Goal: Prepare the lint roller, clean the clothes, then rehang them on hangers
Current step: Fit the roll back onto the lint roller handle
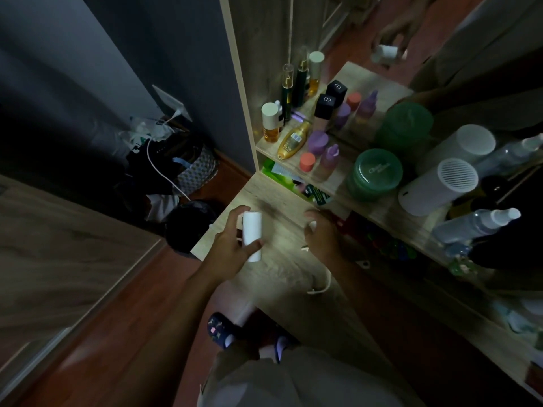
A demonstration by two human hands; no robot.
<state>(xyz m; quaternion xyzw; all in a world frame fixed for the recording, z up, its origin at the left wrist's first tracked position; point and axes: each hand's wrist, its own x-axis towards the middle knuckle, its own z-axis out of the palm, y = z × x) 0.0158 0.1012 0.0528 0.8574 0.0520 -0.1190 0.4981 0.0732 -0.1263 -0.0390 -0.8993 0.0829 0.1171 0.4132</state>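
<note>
My left hand (235, 243) is closed around a white cylindrical lint roll (252, 235), held upright over the left end of the light wooden table (282, 277). My right hand (318, 233) hovers just to the right of it, above the table, fingers curled around a small white piece that I cannot make out. A small white scrap (304, 247) lies on the table by my right wrist. No clothes or hangers show in this dim view.
A shelf against a mirror holds several bottles (292, 141), a green jar (374, 173), a white cylindrical device (437, 186) and spray bottles (476, 224). A white cord loop (320, 286) lies on the table. A dark bin (191, 223) and a patterned bag (195, 171) stand on the floor at left.
</note>
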